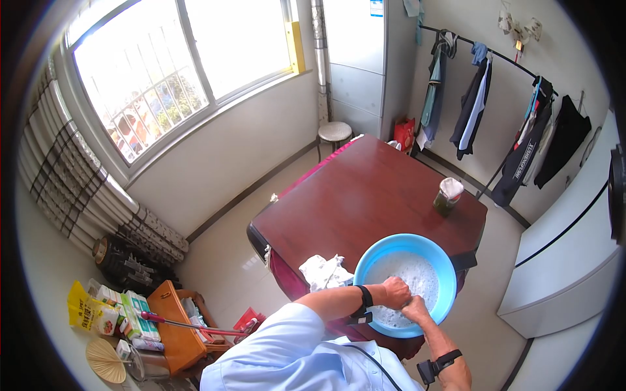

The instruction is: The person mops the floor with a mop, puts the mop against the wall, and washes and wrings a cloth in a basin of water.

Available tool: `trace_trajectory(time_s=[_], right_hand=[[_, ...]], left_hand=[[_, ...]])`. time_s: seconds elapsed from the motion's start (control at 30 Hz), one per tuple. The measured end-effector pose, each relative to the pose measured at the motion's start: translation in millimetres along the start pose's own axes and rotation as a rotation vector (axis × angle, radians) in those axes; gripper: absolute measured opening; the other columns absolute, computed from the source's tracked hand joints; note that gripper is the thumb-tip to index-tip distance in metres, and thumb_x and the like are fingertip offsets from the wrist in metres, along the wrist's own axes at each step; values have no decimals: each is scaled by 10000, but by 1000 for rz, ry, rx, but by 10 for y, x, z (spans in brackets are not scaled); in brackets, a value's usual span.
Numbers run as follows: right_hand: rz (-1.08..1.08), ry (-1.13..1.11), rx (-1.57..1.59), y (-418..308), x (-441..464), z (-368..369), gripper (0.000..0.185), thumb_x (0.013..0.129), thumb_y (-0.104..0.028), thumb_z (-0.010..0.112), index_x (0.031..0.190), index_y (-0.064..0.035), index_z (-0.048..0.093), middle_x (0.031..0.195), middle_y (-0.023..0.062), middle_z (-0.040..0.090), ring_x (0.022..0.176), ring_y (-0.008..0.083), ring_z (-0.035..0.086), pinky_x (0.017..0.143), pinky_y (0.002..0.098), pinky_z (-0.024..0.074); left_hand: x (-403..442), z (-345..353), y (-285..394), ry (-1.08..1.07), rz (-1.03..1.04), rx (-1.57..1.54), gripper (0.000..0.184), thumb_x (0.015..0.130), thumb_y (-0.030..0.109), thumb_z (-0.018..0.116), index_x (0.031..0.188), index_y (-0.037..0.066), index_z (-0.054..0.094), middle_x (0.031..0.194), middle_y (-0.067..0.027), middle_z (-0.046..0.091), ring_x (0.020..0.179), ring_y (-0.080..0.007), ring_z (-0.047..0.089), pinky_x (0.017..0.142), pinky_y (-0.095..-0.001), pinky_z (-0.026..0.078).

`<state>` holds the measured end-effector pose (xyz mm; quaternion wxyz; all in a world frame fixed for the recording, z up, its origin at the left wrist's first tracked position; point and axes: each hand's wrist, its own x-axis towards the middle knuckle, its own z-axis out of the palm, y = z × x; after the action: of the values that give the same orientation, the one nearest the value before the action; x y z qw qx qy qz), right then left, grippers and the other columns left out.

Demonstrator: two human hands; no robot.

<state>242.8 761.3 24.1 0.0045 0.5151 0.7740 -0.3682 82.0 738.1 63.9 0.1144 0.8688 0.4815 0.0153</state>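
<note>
A light blue basin (pixel 446 266) full of foamy water stands at the near edge of the dark red table (pixel 345 195). Over the foam inside it, my left hand (pixel 395 292) is closed in a fist. Close against it at the lower right, my right hand (pixel 415 309) is closed too. Whatever the fingers hold is hidden or too small to name. A crumpled white cloth (pixel 323 272) lies on the table just left of the basin. Both wrists wear black straps.
A jar with a white cover (pixel 447 195) stands at the table's right side. Beyond the table are a round stool (pixel 335 132) and a clothes rack (pixel 486 52). A wooden cabinet (pixel 173 326) with packages is at the lower left.
</note>
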Motion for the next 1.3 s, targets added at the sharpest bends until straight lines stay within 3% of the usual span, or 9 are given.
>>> trace_trajectory(time_s=[0.2, 0.33, 0.47, 0.67, 0.8, 0.9, 1.03, 1.23, 1.3], right_hand=[[174, -148, 563, -70, -65, -21, 114, 671, -57, 616, 656, 56, 618, 520, 94, 523, 383, 184, 479, 338, 366, 329], [252, -210, 648, -58, 11, 38, 147, 662, -141, 668, 619, -4, 633, 461, 89, 505, 367, 181, 477, 332, 361, 339], [308, -321, 918, -262, -157, -111, 207, 679, -99, 699, 614, -93, 503, 479, -4, 395, 359, 118, 353, 331, 316, 263], [302, -464, 1264, -303, -323, -268, 272, 739, -87, 671, 634, -154, 429, 520, -53, 298, 402, 75, 280, 382, 278, 248], [101, -412, 1229, -224, -380, -502, 261, 816, -236, 677, 944, -21, 599, 765, 82, 589, 611, 197, 624, 541, 354, 548], [-28, -347, 1169, -353, -493, -830, 468, 832, -306, 678, 1128, 44, 584, 1023, 171, 628, 880, 284, 683, 743, 424, 600], [-239, -252, 1104, -441, -577, -1186, 477, 894, -274, 609, 1248, 40, 544, 1194, 182, 600, 1102, 304, 613, 846, 454, 567], [-568, -314, 1691, -465, -625, -1031, 418, 935, -246, 551, 1275, -2, 552, 1235, 171, 600, 1106, 314, 620, 884, 481, 554], [-83, -101, 1168, -82, -307, -330, 416, 916, -100, 537, 1317, 12, 524, 1224, 190, 606, 1004, 276, 657, 803, 407, 595]], left_hand=[[38, -38, -107, 12, 166, 130, 185, 723, 292, 655, 706, 116, 710, 693, -119, 691, 662, -288, 701, 564, -421, 559], [68, -287, -130, -223, 145, 210, 268, 741, 401, 680, 816, 146, 711, 750, -53, 705, 733, -230, 714, 551, -411, 561], [57, -159, -231, -12, 214, 223, 240, 773, 331, 629, 855, 113, 686, 699, -64, 683, 664, -241, 703, 538, -405, 545], [140, -40, -263, 113, 170, 99, 238, 712, 321, 688, 775, 99, 629, 727, -101, 666, 712, -282, 686, 592, -413, 533], [79, -360, -81, 258, -29, -184, 203, 713, 220, 722, 847, 77, 667, 872, -132, 683, 875, -308, 677, 730, -406, 538], [79, -535, -137, 246, -146, -504, 342, 705, 161, 774, 1031, 84, 708, 947, -150, 702, 867, -348, 678, 787, -402, 540], [25, -819, -234, 269, -245, -1010, 409, 697, 168, 848, 1051, 29, 697, 947, -53, 705, 864, -123, 627, 834, -307, 512], [-208, -900, -116, 224, -189, -1777, 350, 691, 166, 838, 974, 11, 702, 943, -110, 724, 898, -238, 700, 827, -341, 528], [-115, -388, -130, 80, -546, -691, 345, 678, 174, 838, 933, -11, 699, 879, -195, 716, 889, -289, 703, 815, -368, 530]])
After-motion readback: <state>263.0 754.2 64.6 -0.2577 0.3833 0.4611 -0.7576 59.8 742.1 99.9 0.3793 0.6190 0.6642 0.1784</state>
